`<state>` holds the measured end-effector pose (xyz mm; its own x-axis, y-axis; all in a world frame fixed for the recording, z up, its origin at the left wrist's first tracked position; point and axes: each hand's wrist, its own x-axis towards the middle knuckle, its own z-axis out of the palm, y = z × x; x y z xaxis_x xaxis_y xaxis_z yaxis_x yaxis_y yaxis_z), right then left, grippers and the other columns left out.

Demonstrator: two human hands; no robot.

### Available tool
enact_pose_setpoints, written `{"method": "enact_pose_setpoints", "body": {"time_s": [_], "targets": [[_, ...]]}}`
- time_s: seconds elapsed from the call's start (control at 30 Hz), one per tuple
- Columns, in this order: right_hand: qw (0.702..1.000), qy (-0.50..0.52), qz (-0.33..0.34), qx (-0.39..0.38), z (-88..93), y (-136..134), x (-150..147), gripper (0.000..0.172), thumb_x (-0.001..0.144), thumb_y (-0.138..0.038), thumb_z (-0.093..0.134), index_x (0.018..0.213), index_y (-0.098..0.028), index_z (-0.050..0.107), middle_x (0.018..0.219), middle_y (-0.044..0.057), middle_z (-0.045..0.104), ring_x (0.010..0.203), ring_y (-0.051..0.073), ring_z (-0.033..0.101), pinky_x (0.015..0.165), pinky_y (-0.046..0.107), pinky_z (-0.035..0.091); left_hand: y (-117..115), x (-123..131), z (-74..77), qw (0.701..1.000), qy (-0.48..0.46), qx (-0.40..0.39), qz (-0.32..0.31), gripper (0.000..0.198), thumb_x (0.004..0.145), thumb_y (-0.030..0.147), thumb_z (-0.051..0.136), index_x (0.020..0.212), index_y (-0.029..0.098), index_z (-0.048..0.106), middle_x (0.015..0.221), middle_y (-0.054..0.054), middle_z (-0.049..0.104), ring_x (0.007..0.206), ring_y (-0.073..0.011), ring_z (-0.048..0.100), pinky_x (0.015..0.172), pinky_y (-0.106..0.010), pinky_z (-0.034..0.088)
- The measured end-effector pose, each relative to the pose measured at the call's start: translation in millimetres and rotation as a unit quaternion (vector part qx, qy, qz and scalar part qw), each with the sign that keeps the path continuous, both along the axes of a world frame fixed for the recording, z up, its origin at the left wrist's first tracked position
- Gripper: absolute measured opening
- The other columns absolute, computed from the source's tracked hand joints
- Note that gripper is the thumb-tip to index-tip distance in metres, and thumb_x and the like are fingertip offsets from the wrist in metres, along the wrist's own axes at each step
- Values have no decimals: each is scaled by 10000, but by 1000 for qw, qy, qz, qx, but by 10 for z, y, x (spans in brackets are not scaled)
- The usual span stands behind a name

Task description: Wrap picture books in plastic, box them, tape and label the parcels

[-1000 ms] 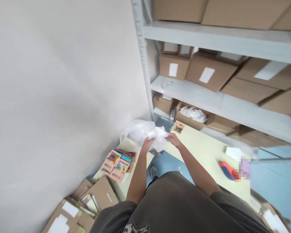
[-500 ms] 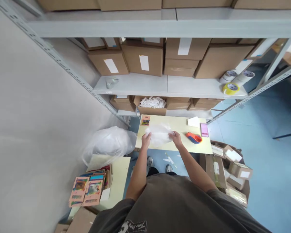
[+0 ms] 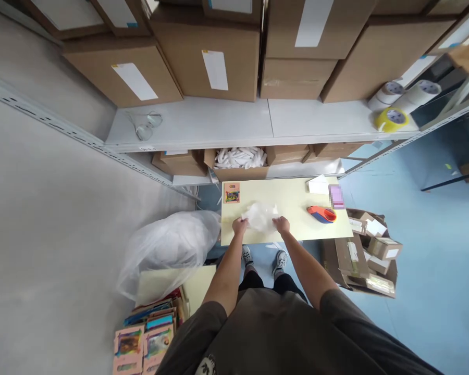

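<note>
The person's left hand (image 3: 240, 225) and right hand (image 3: 282, 224) each pinch one end of a thin clear plastic bag (image 3: 261, 216), which lies between them on the pale table (image 3: 289, 195), near its front edge. Both hands are closed on the film, so the step in hand looks like flattening or opening the bag on the surface; a fair judgement is that the next move calls for finding its mouth and keeping the slippery film from bunching. Beyond the left hand, toward the far left corner of the table, lies a small colourful card (image 3: 232, 192). Well to the right of the right hand sits an orange and blue tape dispenser (image 3: 321, 213), with a white slip (image 3: 318, 185) farther off. The stretch of tabletop just beyond the hands is bare and gives room to spread the bag. The front edge lies right under the wrists, and a large filled plastic sack (image 3: 168, 250) stands just off the table's left edge, beside the left forearm.
</note>
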<state>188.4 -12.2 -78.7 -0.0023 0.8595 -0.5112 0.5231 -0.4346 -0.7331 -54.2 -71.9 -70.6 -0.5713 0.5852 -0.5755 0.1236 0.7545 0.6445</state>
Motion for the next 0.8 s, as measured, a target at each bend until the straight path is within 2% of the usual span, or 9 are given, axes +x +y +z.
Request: {"method": "enact_pose_setpoints", "body": {"time_s": [0.07,0.17,0.23,0.3,0.4,0.5,0.6,0.7,0.8], "targets": [[997,-71,-27,-24,-91,-23,-82,182,753,-393,713,846,-246,659,881,109,740,1009,301,698,859,377,518,-28,-55,-67,1000,-7,-16,4,212,747,360,704,601,244,603,634,-61,672,875,-300,713,789,-322,478],[991,-118,-59,32,-55,-96,-167,477,779,-368,697,1216,-176,695,1315,238,680,1279,377,613,1064,477,473,-99,-66,-15,1000,4,5,14,270,786,374,687,590,243,556,631,-57,639,873,-290,695,788,-318,476],[994,-69,-51,64,69,-169,-215,623,809,-425,690,1373,-164,638,1431,244,621,1310,377,594,1112,509,460,-161,14,112,998,-1,67,11,258,827,410,669,658,234,583,681,-46,655,869,-262,683,797,-307,492],[998,48,-11,31,234,-257,-265,691,807,-504,724,1417,-197,620,1379,194,671,1222,337,650,1075,495,506,-236,181,277,990,-30,139,-9,236,851,449,668,780,226,643,760,-33,695,875,-236,684,827,-306,523],[969,240,47,-33,472,-385,-311,778,724,-566,836,1406,-249,634,1243,108,749,1105,277,706,993,439,564,-357,547,505,966,-113,214,-95,299,816,461,749,1000,227,727,915,-44,762,962,-245,714,922,-366,574],[951,309,9,-24,625,-433,-255,725,707,-631,842,1292,-233,684,1168,97,782,1069,272,724,955,420,578,-425,880,624,941,-168,250,-154,432,785,390,812,1181,225,758,1092,-99,784,1138,-301,720,1058,-487,567],[946,317,-53,-32,682,-355,-88,670,751,-739,752,1182,-230,701,1151,128,797,1044,292,757,922,424,576,-388,1007,637,948,-162,252,-111,421,816,347,785,1223,240,767,1265,-126,752,1299,-329,659,1132,-537,531],[940,328,-51,-76,675,-210,116,677,726,-776,761,1132,-238,700,1136,155,809,1028,328,787,910,442,568,-275,931,595,968,-90,225,-64,403,834,312,768,1234,259,756,1434,-125,671,1383,-336,592,1156,-514,513],[942,321,-46,-90,640,-84,271,660,713,-783,778,1071,-235,698,1118,165,816,1044,350,791,907,465,563,-159,782,526,977,13,187,-97,467,834,251,768,1299,244,724,1524,-145,598,1488,-345,488,1260,-501,396]]}}
